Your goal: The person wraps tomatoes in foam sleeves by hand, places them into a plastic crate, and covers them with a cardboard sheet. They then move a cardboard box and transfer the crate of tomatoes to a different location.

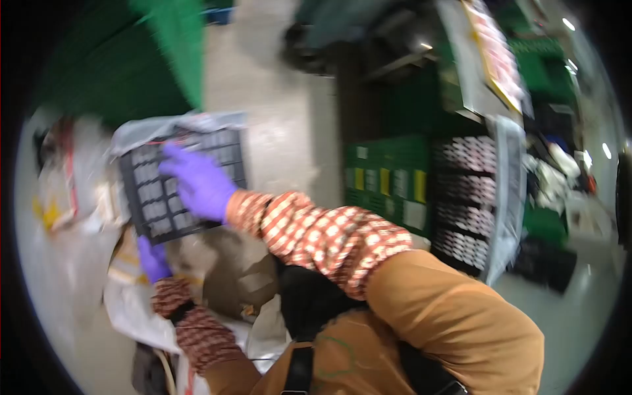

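A black grid-walled tray (138, 197) tilts up in front of me at the left, its pale contents showing through the openings. My left hand (154, 261), in a purple glove, grips the tray's lower corner; part of its fingers is hidden behind the frame. My right hand (197, 183), also purple-gloved, reaches across the tray with its fingers stretched apart. Blur hides whether those fingertips touch the tray. A grey plastic liner (148, 131) hangs over the tray's far edge, with a thin red strand near my right fingertips.
Below the tray is an opened white bag or sack (135, 313). Green crates (385, 181) stand to the right, beside a black crate of pale pink-white items (467, 197) with a plastic liner. Green netting or sheeting (118, 66) fills the upper left. Clear plastic (66, 263) lies at the left.
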A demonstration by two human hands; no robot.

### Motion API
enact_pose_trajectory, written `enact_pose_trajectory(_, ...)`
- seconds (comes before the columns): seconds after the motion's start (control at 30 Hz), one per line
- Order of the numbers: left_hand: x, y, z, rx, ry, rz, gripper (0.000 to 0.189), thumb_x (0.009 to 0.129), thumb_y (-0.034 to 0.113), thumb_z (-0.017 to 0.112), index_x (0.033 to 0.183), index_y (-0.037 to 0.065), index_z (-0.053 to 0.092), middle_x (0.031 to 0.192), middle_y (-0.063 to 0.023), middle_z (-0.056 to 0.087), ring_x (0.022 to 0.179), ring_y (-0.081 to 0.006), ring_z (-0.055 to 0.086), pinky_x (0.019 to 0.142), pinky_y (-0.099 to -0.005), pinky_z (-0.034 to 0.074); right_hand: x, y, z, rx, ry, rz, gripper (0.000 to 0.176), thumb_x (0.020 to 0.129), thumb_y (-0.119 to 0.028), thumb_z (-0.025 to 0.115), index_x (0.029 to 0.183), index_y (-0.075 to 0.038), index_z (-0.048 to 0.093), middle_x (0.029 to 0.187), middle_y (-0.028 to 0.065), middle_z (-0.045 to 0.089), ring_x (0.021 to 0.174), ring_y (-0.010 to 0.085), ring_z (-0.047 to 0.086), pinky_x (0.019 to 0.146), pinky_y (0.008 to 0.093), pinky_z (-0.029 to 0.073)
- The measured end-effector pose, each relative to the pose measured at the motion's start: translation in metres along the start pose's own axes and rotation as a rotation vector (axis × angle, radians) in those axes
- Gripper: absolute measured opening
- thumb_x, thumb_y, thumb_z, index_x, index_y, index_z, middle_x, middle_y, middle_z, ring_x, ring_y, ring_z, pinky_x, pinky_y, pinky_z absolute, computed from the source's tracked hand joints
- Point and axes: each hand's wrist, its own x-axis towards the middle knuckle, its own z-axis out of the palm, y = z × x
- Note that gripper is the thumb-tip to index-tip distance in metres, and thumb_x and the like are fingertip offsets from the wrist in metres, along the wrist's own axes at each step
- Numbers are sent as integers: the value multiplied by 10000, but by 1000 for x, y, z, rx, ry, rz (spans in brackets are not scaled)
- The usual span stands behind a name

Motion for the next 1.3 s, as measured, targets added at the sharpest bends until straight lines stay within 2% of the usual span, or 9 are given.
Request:
enact_pose_trajectory(0.27,130,-88,-24,918,104,-195,402,866,283,625,1221,123,528,840,-26,515,692,-135,482,593,-328,425,-142,30,-52,246,-131,338,247,836,-91,538,1054,-96,654,1080,110,650,999,300,617,881,388,487)
enact_pose_trajectory(0.37,120,-140,27,98,-511,-675,359,867,285,621,1182,130,546,893,-17,569,754,-145,547,614,-318,461,-190,13,-95,263,-159,521,310,844,-128,535,1129,-111,653,1114,117,656,1020,292,620,900,378,482)
enact_pose_trajectory(0.43,-17,-106,169,423,-125,-423,410,891,288,596,1251,106,522,1083,-51,604,947,-198,585,758,-318,493,-235,11,-115,306,-98,631,279,846,-163,548,1095,-108,664,1047,110,676,961,259,638,862,367,492)
enact_pose_trajectory(0.67,-207,-72,397,436,-788,-453,519,962,324,512,1409,89,391,1401,-129,452,1219,-290,485,994,-397,414,-419,8,-230,621,230,1028,277,890,-307,573,1049,-109,685,830,53,678,754,129,613,654,296,500)
enact_pose_trajectory(0.9,-335,-40,472,388,-1164,-521,630,979,479,430,1480,135,264,1515,-104,290,1333,-303,364,1058,-494,351,-627,-40,-255,52,242,960,373,889,-384,525,1065,-77,644,997,153,668,907,334,616,834,405,478)
enact_pose_trajectory(1.03,-400,-71,523,431,-1133,-265,610,966,465,463,1455,137,305,1475,-87,344,1337,-262,344,1047,-498,348,-715,-74,-314,-37,531,1313,387,884,-337,553,1109,-34,637,935,156,670,876,278,626,786,380,499)
enact_pose_trajectory(1.1,-423,-88,542,367,-1127,-274,642,936,308,562,1470,105,270,1485,-108,319,1316,-293,375,1062,-470,333,-742,-82,-336,375,1115,1086,342,937,-271,535,1168,-40,635,919,60,669,843,152,618,746,297,500)
enact_pose_trajectory(1.2,-423,-141,569,499,-935,224,614,792,34,598,1355,23,354,1232,-170,492,1068,-302,565,875,-396,501,-757,-117,-389,424,1312,1070,341,964,-282,511,1211,-75,620,1050,20,645,899,105,595,774,235,477)
enact_pose_trajectory(1.3,-436,-143,562,417,-904,223,642,729,-47,497,1351,12,347,1227,-168,490,1068,-316,557,883,-427,499,-764,-131,-425,492,1498,855,363,973,-300,499,1251,-85,590,1162,20,612,951,108,587,813,247,472)
